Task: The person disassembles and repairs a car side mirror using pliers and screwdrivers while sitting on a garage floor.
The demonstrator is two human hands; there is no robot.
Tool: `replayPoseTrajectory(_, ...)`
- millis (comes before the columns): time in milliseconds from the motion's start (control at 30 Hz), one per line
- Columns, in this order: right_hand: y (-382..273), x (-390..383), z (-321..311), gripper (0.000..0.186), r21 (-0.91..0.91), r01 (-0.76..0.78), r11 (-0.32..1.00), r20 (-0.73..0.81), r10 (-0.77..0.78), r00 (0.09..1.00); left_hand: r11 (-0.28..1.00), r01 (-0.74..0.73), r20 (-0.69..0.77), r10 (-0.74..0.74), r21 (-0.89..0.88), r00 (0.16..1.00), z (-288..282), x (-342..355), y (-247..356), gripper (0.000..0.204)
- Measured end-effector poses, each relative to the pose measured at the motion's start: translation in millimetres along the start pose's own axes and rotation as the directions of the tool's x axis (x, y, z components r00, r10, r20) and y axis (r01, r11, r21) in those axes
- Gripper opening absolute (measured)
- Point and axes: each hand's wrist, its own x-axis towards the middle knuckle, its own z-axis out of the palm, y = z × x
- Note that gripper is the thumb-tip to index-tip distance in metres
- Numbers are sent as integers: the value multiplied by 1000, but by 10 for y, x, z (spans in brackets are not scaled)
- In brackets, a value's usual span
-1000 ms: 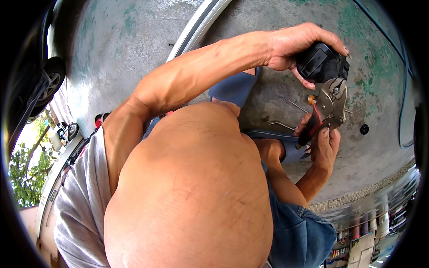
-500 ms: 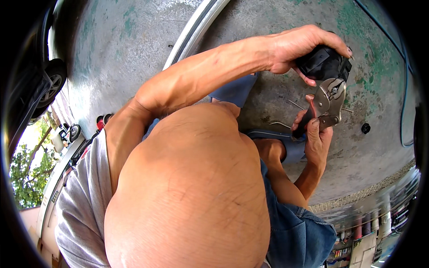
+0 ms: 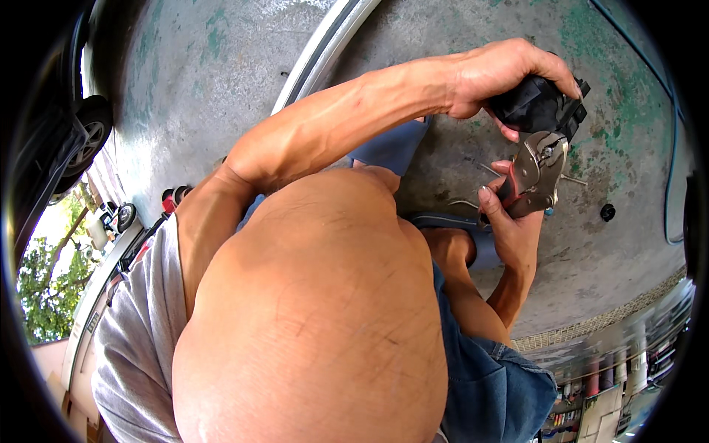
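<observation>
My left hand (image 3: 506, 70) is closed around a black plastic part (image 3: 532, 103), its fingers over the top and thumb side. In my right hand (image 3: 517, 232) is a pair of metal pliers (image 3: 538, 166) with wide plated jaws and a red and dark handle. The jaw end points up against the lower edge of the black part; I cannot tell whether it grips anything there. My right fingers and thumb hide most of the handles.
On the stained concrete floor lie a small black round piece (image 3: 607, 213) and thin metal rods (image 3: 574, 180). A blue hose (image 3: 673, 148) runs along the right. A white curved strip (image 3: 314, 59) lies beyond my left arm. A dark car wheel (image 3: 92, 136) shows far left.
My right hand has shifted its grip, the thumb now farther left, and the pliers have turned slightly and moved left. The black part has tilted a little in my left hand.
</observation>
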Motion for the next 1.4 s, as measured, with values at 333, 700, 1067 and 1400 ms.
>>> replayPoseTrajectory(333, 65, 22, -3, 35, -52, 83, 995, -16, -83, 996, 997, -68, 11, 67, 47, 998, 14, 13, 19, 28)
replayPoseTrajectory(700, 137, 12, -62, 32, 83, 93, 992, 26, -96, 995, 990, -82, -45, 87, 112, 995, 138, -61, 72, 34)
replayPoseTrajectory(1067, 286, -18, -153, 36, 292, 132, 947, 117, -172, 978, 970, -106, 60, 95, 221, 994, 199, -91, 74, 47)
replayPoseTrajectory(1400, 278, -42, -91, 31, 191, 120, 974, 29, -128, 991, 966, -172, 54, 164, 192, 985, 167, -93, 29, 44)
